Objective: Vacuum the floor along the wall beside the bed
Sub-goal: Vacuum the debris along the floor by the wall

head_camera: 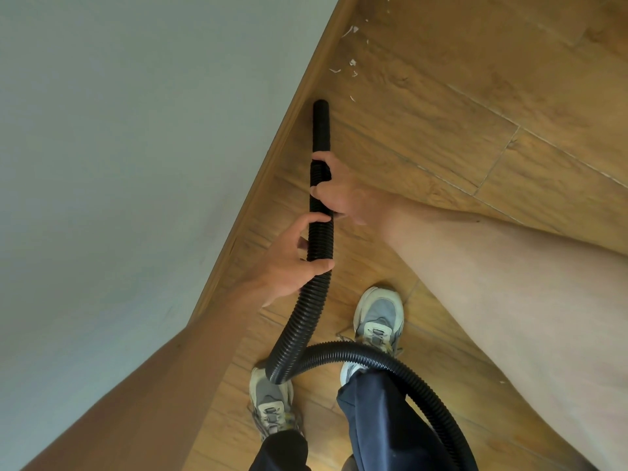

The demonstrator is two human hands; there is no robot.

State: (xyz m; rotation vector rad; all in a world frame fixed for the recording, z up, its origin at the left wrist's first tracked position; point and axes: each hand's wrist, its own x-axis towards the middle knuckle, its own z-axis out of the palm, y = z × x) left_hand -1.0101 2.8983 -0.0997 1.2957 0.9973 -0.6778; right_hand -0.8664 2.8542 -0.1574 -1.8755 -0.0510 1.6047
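The black ribbed vacuum hose [299, 319] ran along the floor side of the wooden baseboard [272, 171], its smooth open end [321, 108] lying just beside the baseboard's foot and pointing along it. The right hand [341, 193] gripped the hose nearer that end, fingers wrapped fully round it where the smooth tube met the ribbing. The left hand [292, 261] held the hose just behind it, fingers and thumb curled round the ribbed part. Behind the hands the hose looped down and away from the baseboard, crossing in front of two grey trainers [379, 317] and dark trousers [373, 419]. Small white scraps [353, 62] lay scattered on the wood-plank floor [441, 147] near the baseboard, beyond the hose's end and apart from it. A pale wall [119, 130] rose on the baseboard's other side.
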